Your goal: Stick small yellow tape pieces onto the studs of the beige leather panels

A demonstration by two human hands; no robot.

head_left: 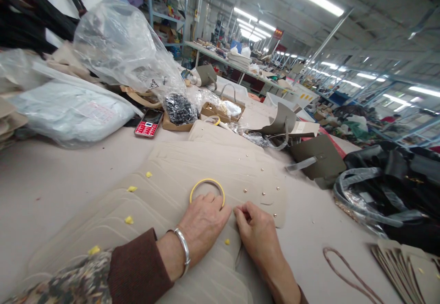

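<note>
My left hand [206, 217], with a silver bangle at its wrist, is closed on a thin roll of yellow tape [207, 181] whose ring stands up behind the knuckles. Close beside its fingertips, my right hand [256, 228] is pinched; whatever lies between thumb and finger is too small to make out. Both hands rest low over overlapping beige panels [178, 157] spread on the table. Small yellow tape pieces [129, 220] stick to the panels on the left. Several metal studs [263, 194] dot the panels on the right.
A red-keyed phone [148, 123] lies beyond the panels, near clear plastic bags [123, 47] and small boxes [178, 126]. To the right are an olive panel [318, 159], black bags [395, 180], a brown cord loop [343, 267] and stacked beige pieces [409, 267].
</note>
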